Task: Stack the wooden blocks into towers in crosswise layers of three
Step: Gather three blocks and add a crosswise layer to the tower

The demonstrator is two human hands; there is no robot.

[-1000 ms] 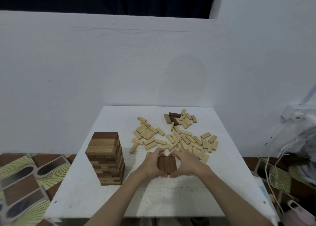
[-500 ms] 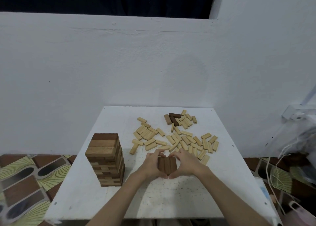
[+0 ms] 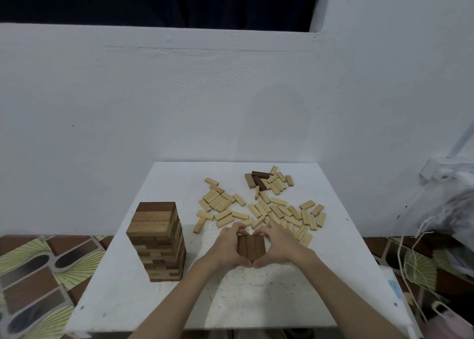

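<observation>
Three dark blocks (image 3: 250, 247) lie side by side on the white counter (image 3: 133, 274), near its middle. The left hand (image 3: 228, 246) and right hand (image 3: 278, 246) cup them from either side, fingers pressed against the layer's edges. A tall tower (image 3: 157, 241) stands to the left. Pale loose blocks (image 3: 266, 207) lie scattered just beyond the hands.

White wall (image 3: 230, 94), patterned floor (image 3: 28, 274), plastic bags (image 3: 446, 210) at right
</observation>
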